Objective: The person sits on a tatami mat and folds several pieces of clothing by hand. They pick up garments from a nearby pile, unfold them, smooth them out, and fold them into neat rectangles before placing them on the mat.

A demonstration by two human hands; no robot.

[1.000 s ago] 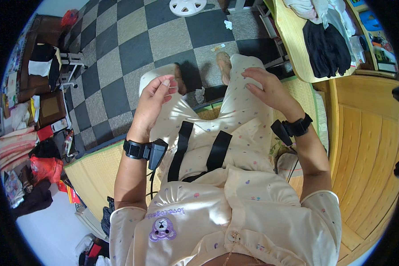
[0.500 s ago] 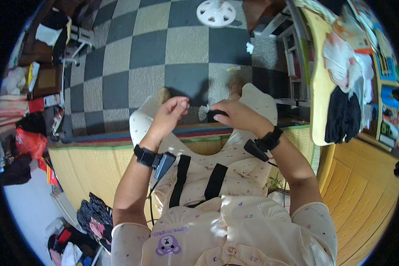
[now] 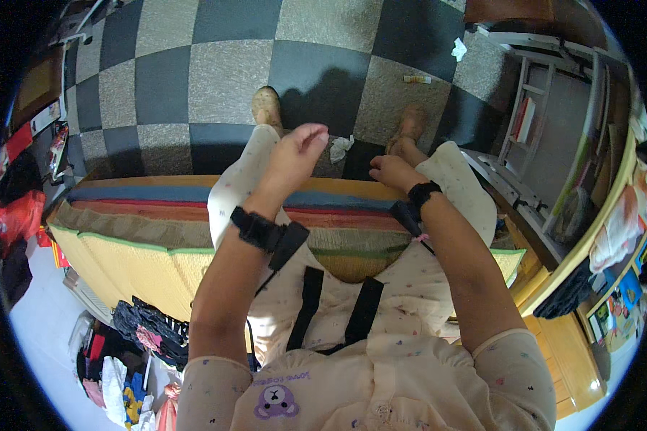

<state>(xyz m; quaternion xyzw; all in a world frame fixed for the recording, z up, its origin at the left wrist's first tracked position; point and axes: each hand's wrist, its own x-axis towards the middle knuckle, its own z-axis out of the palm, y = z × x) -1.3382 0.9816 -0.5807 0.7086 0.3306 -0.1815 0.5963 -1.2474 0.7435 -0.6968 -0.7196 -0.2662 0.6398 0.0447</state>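
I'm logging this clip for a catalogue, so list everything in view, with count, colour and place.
Crumpled paper scrap: one, white, on the floor between the feet, just beyond the left hand's fingertips.
Second paper scrap: one, white, on the floor at upper right.
Small stick-shaped thing: one, pale, on a grey tile at upper right.
Floor: checkered, grey and black tiles.
Mat: one, yellow with green edge and striped end, under the person.
Shelf unit: one, grey, at right.
Clothes pile: mixed colours, lower left.
Feet: two, bare, on the floor.
Wrist bands: two, black.
Left hand: raised, holding nothing visible.
Right hand: near the right knee, fingers curled.
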